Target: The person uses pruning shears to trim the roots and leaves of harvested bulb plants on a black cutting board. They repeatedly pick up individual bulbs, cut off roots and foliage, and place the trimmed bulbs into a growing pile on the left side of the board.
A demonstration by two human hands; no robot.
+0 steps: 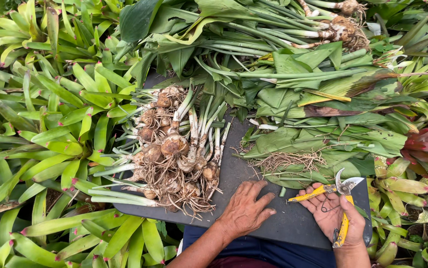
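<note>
Yellow-handled pruning shears (342, 206) sit blades-open in the right hand (335, 216), lower right of frame. Left hand (246, 211) lies flat, fingers spread, on the dark grey board (288, 221), beside trimmed brown rooty bulbs (174, 149).

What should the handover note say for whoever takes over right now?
Left hand: empty, flat on the dark board, beside the bulbs.
Right hand: palm up, holding yellow-handled shears, blades open.
Trimmed bulbs with roots and cut stems are piled on the board's left.
Cut leaves and a root clump lie on its right.
Uncut plants, bulbs and leaves attached, lie at the top; these appear left to trim.
</note>
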